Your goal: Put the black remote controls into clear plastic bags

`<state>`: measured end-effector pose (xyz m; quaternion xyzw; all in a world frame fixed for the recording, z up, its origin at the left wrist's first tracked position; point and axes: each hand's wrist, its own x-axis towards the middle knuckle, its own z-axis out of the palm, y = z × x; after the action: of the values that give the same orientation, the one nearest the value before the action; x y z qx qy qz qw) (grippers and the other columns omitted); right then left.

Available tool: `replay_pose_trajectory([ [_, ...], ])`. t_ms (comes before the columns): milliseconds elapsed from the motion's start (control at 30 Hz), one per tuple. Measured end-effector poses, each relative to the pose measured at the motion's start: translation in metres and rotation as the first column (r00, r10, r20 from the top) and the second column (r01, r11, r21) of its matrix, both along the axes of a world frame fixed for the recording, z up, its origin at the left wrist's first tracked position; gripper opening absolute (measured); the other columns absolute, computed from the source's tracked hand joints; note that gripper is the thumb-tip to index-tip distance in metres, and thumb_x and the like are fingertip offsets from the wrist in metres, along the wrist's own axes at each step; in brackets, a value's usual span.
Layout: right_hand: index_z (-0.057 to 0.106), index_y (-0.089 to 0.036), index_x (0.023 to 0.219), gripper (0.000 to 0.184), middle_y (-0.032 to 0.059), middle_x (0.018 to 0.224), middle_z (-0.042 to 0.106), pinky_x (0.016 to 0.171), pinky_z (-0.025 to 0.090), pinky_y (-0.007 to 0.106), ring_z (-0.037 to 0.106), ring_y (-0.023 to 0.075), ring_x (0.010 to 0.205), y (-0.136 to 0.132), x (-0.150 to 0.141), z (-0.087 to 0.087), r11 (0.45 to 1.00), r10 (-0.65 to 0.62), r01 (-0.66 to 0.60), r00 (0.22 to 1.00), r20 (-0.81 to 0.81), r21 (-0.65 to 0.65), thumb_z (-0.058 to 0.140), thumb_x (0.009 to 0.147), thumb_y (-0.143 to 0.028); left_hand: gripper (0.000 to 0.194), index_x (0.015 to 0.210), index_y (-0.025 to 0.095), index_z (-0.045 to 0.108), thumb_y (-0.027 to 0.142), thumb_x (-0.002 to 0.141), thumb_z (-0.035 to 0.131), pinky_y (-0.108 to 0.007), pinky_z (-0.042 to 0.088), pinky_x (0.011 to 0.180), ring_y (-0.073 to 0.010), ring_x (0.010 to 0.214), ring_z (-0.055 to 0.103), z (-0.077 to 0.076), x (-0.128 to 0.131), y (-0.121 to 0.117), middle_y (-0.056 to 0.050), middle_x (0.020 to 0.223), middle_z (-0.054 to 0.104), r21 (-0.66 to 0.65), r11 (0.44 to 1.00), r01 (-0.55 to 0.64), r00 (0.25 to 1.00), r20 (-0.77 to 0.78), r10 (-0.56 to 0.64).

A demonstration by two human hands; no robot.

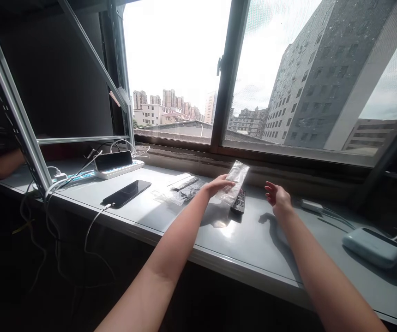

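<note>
My left hand (219, 183) grips a clear plastic bag (237, 174) by its side, holding it up above the shelf top. Just under the bag lies a black remote control (239, 203) with rows of buttons, partly hidden by it. To the right, my right hand (279, 197) hovers over the surface with fingers loosely curled and apart, touching nothing. Left of my left hand, more clear plastic bags (181, 186) with dark items inside lie on the white shelf top (171, 216).
A charging phone (126, 193) lies at left, with another phone (113, 160) propped on a power strip (122, 170). Cables hang over the front edge. At right are a white adapter (311, 205) and a pale blue case (374, 246). Another person's arm (1, 165) shows far left.
</note>
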<state>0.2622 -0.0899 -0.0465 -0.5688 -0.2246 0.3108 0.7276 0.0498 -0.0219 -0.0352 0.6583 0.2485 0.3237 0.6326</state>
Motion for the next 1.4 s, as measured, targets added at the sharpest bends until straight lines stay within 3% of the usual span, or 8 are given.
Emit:
replay_pose_trajectory([
  [133, 0.073, -0.018, 0.086, 0.026, 0.004, 0.079, 0.071, 0.051, 0.037, 0.022, 0.055, 0.0123, 0.061, -0.001, -0.019, 0.001, 0.987, 0.163, -0.156, 0.92, 0.356, -0.048, 0.05, 0.079, -0.027, 0.061, 0.132, 0.011, 0.046, 0.013, 0.075, 0.068, -0.027, 0.052, 0.079, -0.023, 0.105, 0.064, -0.008, -0.005, 0.012, -0.018, 0.125, 0.06, 0.084, 0.934, -0.348, 0.904, -0.234, 0.358],
  [233, 0.076, -0.021, 0.088, 0.022, 0.006, 0.096, 0.074, 0.065, 0.046, 0.025, 0.063, 0.0193, 0.088, -0.001, -0.03, -0.002, 0.946, 0.318, -0.306, 0.807, 0.498, -0.108, 0.059, 0.076, -0.03, 0.09, 0.146, 0.013, 0.028, 0.009, 0.067, 0.072, -0.028, 0.051, 0.084, -0.0285, 0.119, 0.058, -0.012, -0.009, 0.017, -0.021, 0.136, 0.052, 0.169, 0.885, -0.434, 0.802, -0.375, 0.465],
  [400, 0.076, -0.026, 0.098, 0.026, 0.0036, 0.11, 0.073, 0.102, 0.043, 0.039, 0.061, 0.0247, 0.112, 0.003, -0.031, -0.011, 0.886, 0.451, -0.423, 0.687, 0.57, -0.191, 0.066, 0.074, -0.033, 0.109, 0.154, 0.019, 0.016, 0.005, 0.062, 0.073, -0.04, 0.045, 0.099, -0.0339, 0.125, 0.054, -0.011, -0.006, 0.01, -0.018, 0.129, 0.058, 0.322, 0.898, -0.298, 0.724, -0.537, 0.433],
  [567, 0.075, -0.027, 0.1, 0.028, 0.0041, 0.113, 0.072, 0.11, 0.038, 0.043, 0.06, 0.0272, 0.118, 0.011, -0.024, -0.02, 0.874, 0.485, -0.4, 0.677, 0.553, -0.277, 0.069, 0.073, -0.031, 0.077, 0.146, 0.023, 0.042, 0.013, 0.075, 0.071, -0.046, 0.035, 0.109, -0.0361, 0.136, 0.042, -0.004, 0.002, -0.004, -0.021, 0.143, 0.044, 0.581, 0.793, -0.184, 0.519, -0.628, 0.581],
  [700, 0.072, -0.025, 0.109, 0.036, 0.0076, 0.126, 0.068, 0.112, 0.037, 0.041, 0.057, 0.0279, 0.125, 0.013, -0.026, -0.024, 0.841, 0.539, -0.449, 0.653, 0.532, -0.301, 0.071, 0.073, -0.029, 0.061, 0.135, 0.021, 0.054, 0.017, 0.077, 0.072, -0.047, 0.033, 0.111, -0.0357, 0.144, 0.03, -0.006, 0.005, -0.006, -0.02, 0.153, 0.032, 0.647, 0.744, -0.168, 0.489, -0.6, 0.632],
  [933, 0.06, -0.021, 0.133, 0.059, 0.0125, 0.145, 0.054, 0.117, 0.031, 0.04, 0.041, 0.028, 0.141, 0.011, -0.029, -0.025, 0.832, 0.554, -0.453, 0.654, 0.515, -0.32, 0.071, 0.075, -0.03, 0.046, 0.138, 0.022, 0.053, 0.019, 0.093, 0.053, -0.058, -0.006, 0.119, -0.0318, 0.148, 0.028, -0.023, 0.008, 0.002, -0.014, 0.15, 0.046, 0.566, 0.824, 0.006, 0.601, -0.661, 0.45],
  [1233, 0.043, -0.019, 0.149, 0.075, 0.0127, 0.154, 0.044, 0.118, 0.029, 0.039, 0.04, 0.0281, 0.142, 0.008, -0.027, -0.023, 0.754, 0.656, -0.508, 0.543, 0.524, -0.417, 0.068, 0.08, -0.035, 0.069, 0.158, 0.021, 0.017, 0.049, 0.099, 0.04, -0.058, -0.001, 0.12, -0.0293, 0.154, 0.007, -0.019, 0.005, 0.001, -0.013, 0.165, 0.014, 0.497, 0.827, 0.263, 0.512, -0.798, 0.317],
  [1400, 0.039, -0.019, 0.151, 0.076, 0.0126, 0.154, 0.043, 0.118, 0.031, 0.037, 0.042, 0.0276, 0.141, 0.008, -0.027, -0.024, 0.718, 0.694, -0.527, 0.489, 0.529, -0.455, 0.065, 0.083, -0.038, 0.066, 0.157, 0.022, 0.019, 0.048, 0.1, 0.04, -0.054, 0.002, 0.121, -0.0269, 0.154, 0.007, -0.017, 0.007, 0.0, -0.012, 0.166, 0.013, 0.479, 0.824, 0.303, 0.468, -0.828, 0.309],
])
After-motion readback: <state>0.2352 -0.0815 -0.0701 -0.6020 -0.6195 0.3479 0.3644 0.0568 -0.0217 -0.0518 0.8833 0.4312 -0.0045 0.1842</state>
